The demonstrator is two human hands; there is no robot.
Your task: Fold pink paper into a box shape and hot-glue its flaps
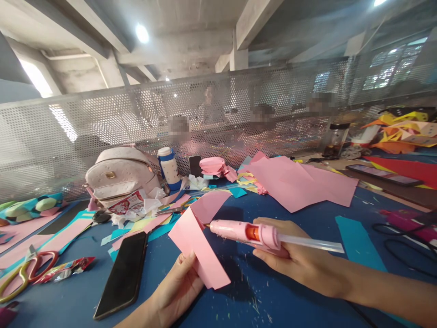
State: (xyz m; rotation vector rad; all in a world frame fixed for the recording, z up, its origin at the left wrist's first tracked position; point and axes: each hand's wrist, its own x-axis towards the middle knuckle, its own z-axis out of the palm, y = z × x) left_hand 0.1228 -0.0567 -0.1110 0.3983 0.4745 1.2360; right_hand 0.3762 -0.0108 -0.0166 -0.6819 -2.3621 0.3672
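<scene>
Folded pink paper is pinched in my left hand, thumb on its front face and fingers behind it. A rounded pink flap stands up from its far side. My right hand grips a pink glue gun, with a clear glue stick poking out of its back end. The gun's nozzle points left, close to the fold of the paper; whether it touches I cannot tell. Left of my left hand lies a black phone.
Scissors and a candy wrapper lie at left. A light pink backpack and a white bottle stand behind. Large pink sheets, a blue strip and a black cable lie at right. Perforated metal screen behind.
</scene>
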